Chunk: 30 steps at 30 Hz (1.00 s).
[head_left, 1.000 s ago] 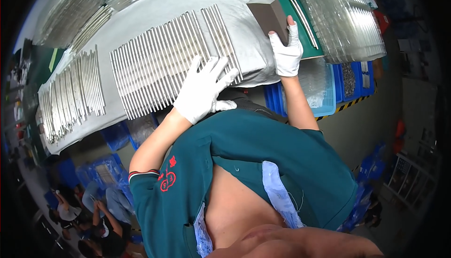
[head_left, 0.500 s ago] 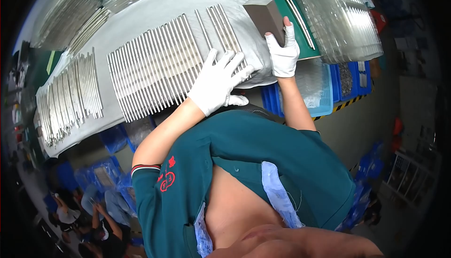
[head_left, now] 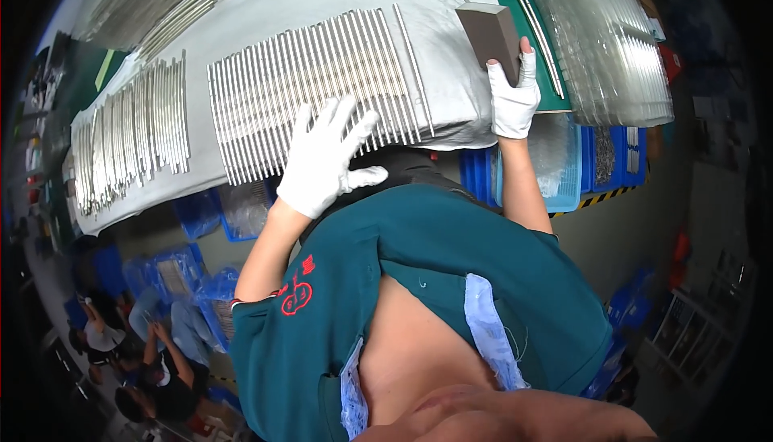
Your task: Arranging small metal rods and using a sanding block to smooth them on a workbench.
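A wide row of slim silver metal rods [head_left: 302, 64] lies side by side on a pale cloth [head_left: 451, 120]. Over the near ends of this row my left hand [head_left: 318, 160], in a white glove, has its fingers spread and holds nothing; whether the fingertips touch the rods I cannot tell. One single rod [head_left: 415, 72] lies slightly apart at the row's right end. My right hand [head_left: 515, 108], in a white glove with bare thumb and forefinger tips, grips the near end of a dark brown rectangular block [head_left: 493, 35] between thumb and fingers.
Another row of rods [head_left: 133, 132] lies to the left. Plastic-wrapped stacks stand at the back left and at the right [head_left: 600, 47]. Two loose rods [head_left: 538, 35] rest on a green mat [head_left: 564, 104]. Blue bins [head_left: 616, 156] sit below the table edge. People [head_left: 165, 353] sit at lower left.
My left hand has moved left from the separate rods at the right. Those rods now lie together with the wide row, leaving one apart. My right hand keeps the block. The whole view has shifted.
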Each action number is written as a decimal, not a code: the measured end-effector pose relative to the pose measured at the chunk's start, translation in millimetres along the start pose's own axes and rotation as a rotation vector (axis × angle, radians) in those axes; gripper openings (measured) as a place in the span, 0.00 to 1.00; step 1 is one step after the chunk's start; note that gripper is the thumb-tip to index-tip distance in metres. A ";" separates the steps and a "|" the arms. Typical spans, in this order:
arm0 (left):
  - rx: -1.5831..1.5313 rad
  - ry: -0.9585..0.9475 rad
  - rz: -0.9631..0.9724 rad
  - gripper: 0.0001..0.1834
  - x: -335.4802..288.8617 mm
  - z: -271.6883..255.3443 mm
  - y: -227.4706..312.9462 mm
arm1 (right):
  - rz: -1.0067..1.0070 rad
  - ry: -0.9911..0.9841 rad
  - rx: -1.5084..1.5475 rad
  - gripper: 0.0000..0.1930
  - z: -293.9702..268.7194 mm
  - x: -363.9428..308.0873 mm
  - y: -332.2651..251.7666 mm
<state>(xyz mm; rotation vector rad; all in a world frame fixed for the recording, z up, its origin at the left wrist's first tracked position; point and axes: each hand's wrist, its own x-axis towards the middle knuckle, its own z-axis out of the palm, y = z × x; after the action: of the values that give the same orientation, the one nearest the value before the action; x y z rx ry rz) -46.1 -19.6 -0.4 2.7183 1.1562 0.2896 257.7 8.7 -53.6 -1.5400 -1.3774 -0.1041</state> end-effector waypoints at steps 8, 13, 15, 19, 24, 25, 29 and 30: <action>0.123 0.065 -0.179 0.46 -16.2 -6.1 -24.2 | 0.032 -0.006 0.023 0.33 0.2 1.2 -0.5; 0.038 0.057 -0.068 0.43 13.6 3.4 -11.7 | 0.040 -0.003 0.014 0.33 0.4 3.1 -5.6; 0.007 0.052 -0.030 0.43 24.8 10.0 -7.8 | 0.038 -0.008 0.017 0.34 0.1 2.4 -4.4; -0.003 0.023 0.061 0.44 46.4 15.1 10.6 | 0.031 -0.017 0.029 0.34 0.0 -0.6 -1.1; 0.001 0.029 0.140 0.43 68.3 26.6 20.6 | 0.011 -0.014 0.047 0.34 -1.1 0.2 -5.5; -0.002 0.031 0.146 0.43 73.0 29.6 23.2 | 0.012 -0.011 0.041 0.34 -1.2 0.1 -5.3; 0.008 0.030 0.177 0.43 84.8 34.5 31.2 | 0.008 -0.011 0.001 0.35 -0.8 -0.8 -4.4; 0.003 0.005 0.164 0.43 85.3 34.7 31.8 | -0.003 -0.008 -0.005 0.35 -0.9 -1.1 -4.1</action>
<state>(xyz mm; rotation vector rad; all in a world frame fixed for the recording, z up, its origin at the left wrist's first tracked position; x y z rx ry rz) 42.4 17.6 -17.1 2.8210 0.9363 0.3175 254.6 6.6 -51.4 -1.5441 -1.3865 -0.1040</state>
